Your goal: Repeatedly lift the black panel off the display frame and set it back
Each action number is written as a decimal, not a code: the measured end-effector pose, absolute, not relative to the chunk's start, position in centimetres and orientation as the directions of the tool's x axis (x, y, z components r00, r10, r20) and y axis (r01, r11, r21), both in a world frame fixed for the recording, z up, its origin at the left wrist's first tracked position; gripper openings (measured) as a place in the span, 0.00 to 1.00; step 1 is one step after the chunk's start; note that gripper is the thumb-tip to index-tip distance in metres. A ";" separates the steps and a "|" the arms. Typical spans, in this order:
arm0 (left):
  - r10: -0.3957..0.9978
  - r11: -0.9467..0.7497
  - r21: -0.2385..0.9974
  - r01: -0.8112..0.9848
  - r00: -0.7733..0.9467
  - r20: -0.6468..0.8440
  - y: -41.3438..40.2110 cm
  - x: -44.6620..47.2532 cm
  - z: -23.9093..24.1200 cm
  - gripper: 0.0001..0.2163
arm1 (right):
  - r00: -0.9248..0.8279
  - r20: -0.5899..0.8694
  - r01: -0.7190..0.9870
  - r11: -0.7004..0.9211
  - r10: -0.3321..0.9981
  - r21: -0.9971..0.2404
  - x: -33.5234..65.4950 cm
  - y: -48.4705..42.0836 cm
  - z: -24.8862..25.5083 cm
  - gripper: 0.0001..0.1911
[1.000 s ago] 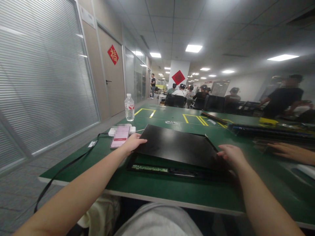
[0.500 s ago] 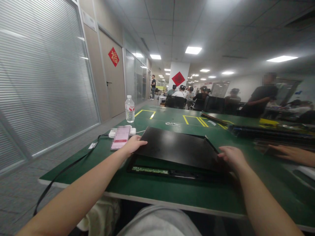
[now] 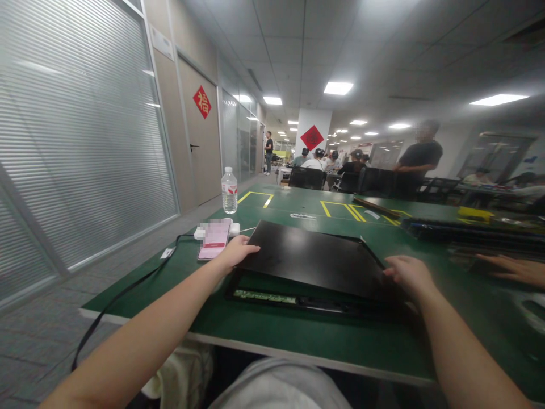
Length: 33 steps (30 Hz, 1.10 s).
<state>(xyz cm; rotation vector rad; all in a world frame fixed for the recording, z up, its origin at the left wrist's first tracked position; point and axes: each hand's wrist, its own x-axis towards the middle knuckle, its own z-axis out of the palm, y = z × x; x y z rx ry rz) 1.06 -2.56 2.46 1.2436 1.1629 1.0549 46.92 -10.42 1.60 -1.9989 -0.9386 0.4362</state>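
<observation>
Outstretched left hand and right hand clasp the black panel.

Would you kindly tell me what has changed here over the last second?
The standing person in the dark shirt at the back has walked leftward. Nothing was taken or let go: the left hand and right hand still hold the black panel by its side edges; phone and bottle are unmoved.

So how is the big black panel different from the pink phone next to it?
The black panel is much bigger than the phone. The panel is dark and blank; the phone's screen glows pink. The left hand and right hand hold the panel; the phone just lies there. Both are flat rectangles over the green table.
</observation>
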 end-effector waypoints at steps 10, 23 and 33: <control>0.993 0.042 0.998 0.057 0.107 -0.048 -3.2 1.2 3.1 0.15 | 0.633 0.054 0.542 -0.393 0.772 -0.742 47.6 -10.1 1.2 0.12; 0.991 0.039 0.998 0.042 0.126 -0.044 -3.0 1.1 2.7 0.19 | 0.636 0.050 0.562 -0.418 0.770 -0.713 47.1 -10.4 1.6 0.11; 0.991 0.030 0.998 0.063 0.125 -0.038 -2.5 1.1 2.0 0.19 | 0.614 0.048 0.595 -0.422 0.788 -0.684 47.3 -10.4 1.7 0.12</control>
